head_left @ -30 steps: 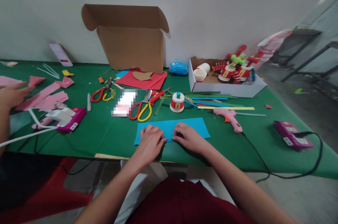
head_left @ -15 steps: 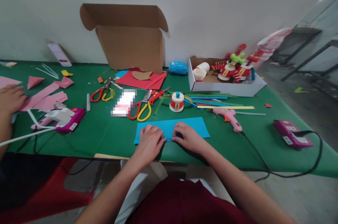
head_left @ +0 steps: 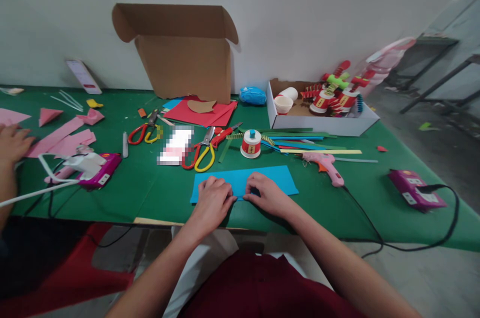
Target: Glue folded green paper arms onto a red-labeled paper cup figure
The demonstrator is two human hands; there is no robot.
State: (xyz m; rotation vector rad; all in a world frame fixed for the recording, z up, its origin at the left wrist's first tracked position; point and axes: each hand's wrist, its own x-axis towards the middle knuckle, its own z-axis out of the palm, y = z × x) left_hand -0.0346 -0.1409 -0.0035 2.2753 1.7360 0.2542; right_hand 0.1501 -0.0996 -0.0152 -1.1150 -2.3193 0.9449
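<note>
A sheet of blue paper (head_left: 275,180) lies flat on the green table, close to its front edge. My left hand (head_left: 215,199) has curled fingers pressing the paper's near edge, with thumb and forefinger together there. My right hand (head_left: 267,194) pinches that same edge a short way to the right. The paper under both hands is partly hidden. Just beyond it stands a red and white paper cup (head_left: 250,144), upside down, with folded yellow paper strips sticking out at both sides and a small blue piece on top. Scissors (head_left: 205,153) with red and yellow handles lie left of the cup.
A pink glue gun (head_left: 327,165) with a black cord lies right of the paper. Paper strips (head_left: 307,144) are spread behind it. A white box (head_left: 322,125) holds cups and finished figures. Purple power blocks (head_left: 416,190) sit at either side. Another person's hand (head_left: 15,143) rests at far left.
</note>
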